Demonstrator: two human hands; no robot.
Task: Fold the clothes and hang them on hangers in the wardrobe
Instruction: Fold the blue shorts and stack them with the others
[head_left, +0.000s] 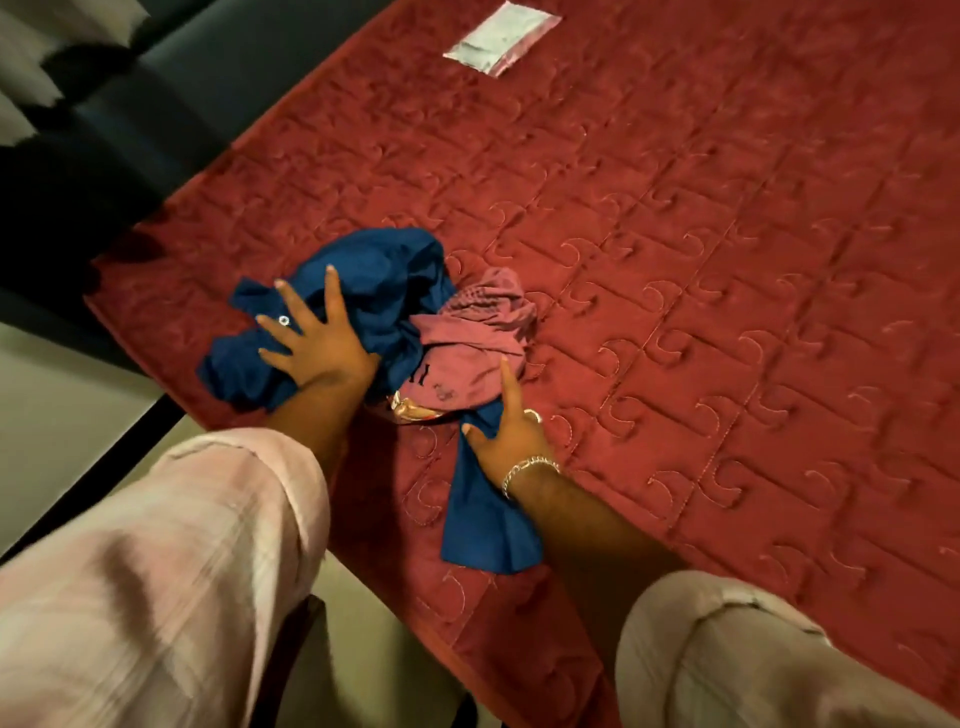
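Blue garment tangled with pink one on quilt at 9 o'clock; left hand splayed flat, right hand fingers apart on blue strip, lifting risks dragging both.

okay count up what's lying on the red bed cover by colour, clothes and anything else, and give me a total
Blue: 1, the blue garment
Pink: 1, the pink garment
White: 1, the white packet
Total: 3, all on the red quilted cover.

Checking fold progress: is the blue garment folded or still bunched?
Bunched: the blue garment lies crumpled on the red quilt, tangled with a pink garment.
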